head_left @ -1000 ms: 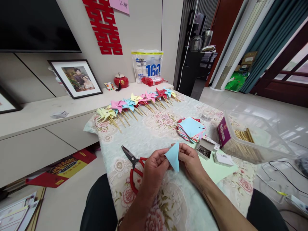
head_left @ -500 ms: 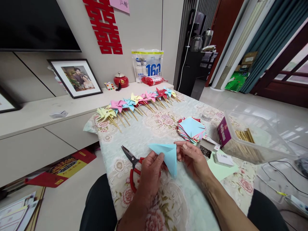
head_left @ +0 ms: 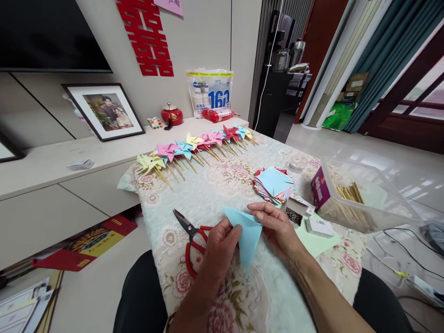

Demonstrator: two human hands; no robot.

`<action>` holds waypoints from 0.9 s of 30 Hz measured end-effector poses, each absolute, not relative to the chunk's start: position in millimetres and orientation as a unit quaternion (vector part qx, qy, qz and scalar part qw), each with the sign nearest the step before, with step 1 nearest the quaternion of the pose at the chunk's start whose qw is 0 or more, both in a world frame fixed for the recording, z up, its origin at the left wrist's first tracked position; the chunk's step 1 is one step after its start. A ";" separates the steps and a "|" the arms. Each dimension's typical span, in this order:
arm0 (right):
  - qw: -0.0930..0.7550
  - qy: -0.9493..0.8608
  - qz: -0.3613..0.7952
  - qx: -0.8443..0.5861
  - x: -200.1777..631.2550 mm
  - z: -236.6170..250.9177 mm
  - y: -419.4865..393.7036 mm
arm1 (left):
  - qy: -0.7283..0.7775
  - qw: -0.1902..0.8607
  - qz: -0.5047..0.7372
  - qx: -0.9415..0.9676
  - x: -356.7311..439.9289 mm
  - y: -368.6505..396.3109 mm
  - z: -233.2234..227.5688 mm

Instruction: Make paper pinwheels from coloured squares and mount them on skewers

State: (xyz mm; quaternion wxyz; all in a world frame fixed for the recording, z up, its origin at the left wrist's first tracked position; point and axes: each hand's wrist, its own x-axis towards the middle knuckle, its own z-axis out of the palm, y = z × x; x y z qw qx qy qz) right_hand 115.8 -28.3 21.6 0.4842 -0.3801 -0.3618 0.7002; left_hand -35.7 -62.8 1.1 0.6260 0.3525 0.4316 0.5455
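Fingers (head_left: 227,227) of our left hand (head_left: 218,247) are curled round the left edge of the folded light-blue paper (head_left: 247,233), thumb on top, and our right hand (head_left: 277,229) pinches the paper's upper right corner between thumb and forefinger. So both hands are closed on the one sheet, which we hold just above the flowered tablecloth (head_left: 208,194), its long point hanging down toward us. The paper looks folded to a triangle with its layers partly spread (we cannot tell how many folds it carries).

Just to the left of our left hand lie the red-handled scissors (head_left: 190,238), blades open, touching nothing we hold. Beyond our right hand sits the stack of coloured paper squares (head_left: 274,185), and near it a small open box of pins (head_left: 294,215). Further right stands the clear tub of wooden sticks (head_left: 350,196).

Along the far edge lies a row of finished pinwheels (head_left: 197,148) on sticks, so a good number appear done. Judging by the thick stack, many remain, and this sheet seems only at its folding, uncut and unpinned.
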 end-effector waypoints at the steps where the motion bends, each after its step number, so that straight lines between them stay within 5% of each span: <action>1: 0.481 -0.352 0.707 -0.380 115.4 22.3 -27.9 | 0.430 0.629 0.545 0.348 -35.5 -63.2 1.2; 27: 0.459 -0.340 0.743 -0.348 115.9 17.8 -24.8 | 0.412 0.642 0.582 0.281 -36.0 -63.0 0.8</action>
